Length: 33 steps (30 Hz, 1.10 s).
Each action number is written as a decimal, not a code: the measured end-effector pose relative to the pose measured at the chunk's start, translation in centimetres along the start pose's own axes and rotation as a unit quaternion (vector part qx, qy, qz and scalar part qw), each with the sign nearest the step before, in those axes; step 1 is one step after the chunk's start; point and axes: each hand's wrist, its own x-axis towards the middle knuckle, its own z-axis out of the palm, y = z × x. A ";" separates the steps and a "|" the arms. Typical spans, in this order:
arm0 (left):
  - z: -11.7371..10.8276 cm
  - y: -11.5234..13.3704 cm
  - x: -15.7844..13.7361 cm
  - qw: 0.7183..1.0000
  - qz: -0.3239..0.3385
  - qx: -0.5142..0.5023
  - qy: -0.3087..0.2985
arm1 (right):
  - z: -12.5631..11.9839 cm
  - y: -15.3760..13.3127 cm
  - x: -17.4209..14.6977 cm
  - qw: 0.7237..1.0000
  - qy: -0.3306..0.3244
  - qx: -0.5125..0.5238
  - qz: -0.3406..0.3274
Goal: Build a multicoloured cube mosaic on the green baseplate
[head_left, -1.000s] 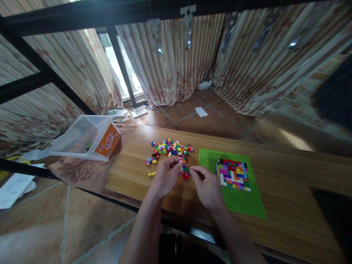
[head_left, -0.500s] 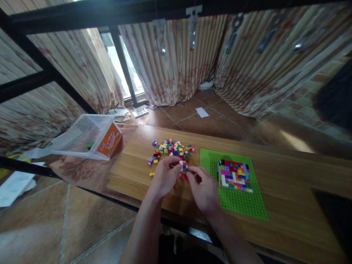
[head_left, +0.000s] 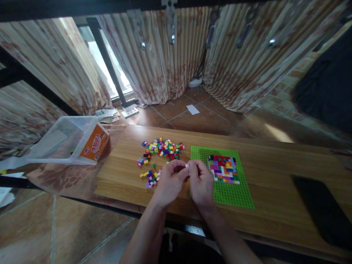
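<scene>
My left hand [head_left: 171, 182] is closed in a pinch over the wooden table, its fingertips on small building bricks [head_left: 187, 166], of which only a white bit shows. My right hand [head_left: 202, 183] meets it there, thumb and fingers pressed against the same bricks; most of what they grip is hidden. Right of my hands lies a green baseplate [head_left: 233, 198], partly under my right hand. On it sits a flat block of many-coloured bricks [head_left: 224, 168]. Loose bricks [head_left: 165, 147] are heaped beyond my left hand, and a smaller pile [head_left: 152, 179] lies beside it.
A clear plastic bin [head_left: 62, 139] with an orange label stands on a brown cloth to the left. A dark flat object [head_left: 320, 209] rests at the table's right. Papers [head_left: 108, 115] lie on the tiled floor near the curtains, and dark cloth hangs at the far right.
Both hands have shifted right, away from the loose bricks toward the baseplate, and their fingertips have come together. The camera view has turned a little to the right.
</scene>
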 end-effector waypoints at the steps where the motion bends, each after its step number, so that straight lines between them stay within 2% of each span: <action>1: 0.1 0.1 0.0 1.000 -0.002 -0.004 0.004 | 0.0 0.0 0.0 1.000 0.004 0.005 -0.001; 5: 0.2 0.3 -0.2 1.000 -0.012 -0.021 0.011 | 0.3 0.5 0.0 0.999 0.015 0.039 0.018; 10: -0.1 0.5 -0.2 0.999 -0.018 -0.028 -0.011 | 0.6 0.8 0.2 0.992 0.001 0.107 0.065; 12: -1.0 0.5 0.1 1.000 -0.008 0.007 -0.008 | 0.6 0.8 0.3 0.997 -0.016 0.066 0.044; 14: -2.3 0.6 0.6 0.994 0.015 0.102 0.021 | 0.6 1.0 0.3 0.999 -0.041 -0.019 0.009; 16: -4.0 0.9 1.1 0.961 0.049 0.258 0.087 | 0.7 1.4 0.3 0.990 -0.061 -0.119 -0.032; 18: -5.4 1.1 1.3 0.906 0.052 0.392 0.152 | 0.8 2.0 0.4 0.974 -0.068 -0.206 -0.071; 21: -6.6 1.4 1.5 0.836 0.022 0.508 0.204 | 1.0 2.9 0.5 0.946 -0.077 -0.296 -0.106; 23: -6.7 1.5 1.4 0.809 0.012 0.550 0.209 | 1.2 3.4 0.6 0.933 -0.080 -0.331 -0.115; 26: -6.5 1.5 1.4 0.798 0.024 0.571 0.192 | 1.2 3.8 0.8 0.925 -0.084 -0.349 -0.122; 33: -6.3 1.2 1.4 0.807 0.048 0.568 0.153 | 0.6 3.5 1.5 0.935 -0.124 -0.307 -0.123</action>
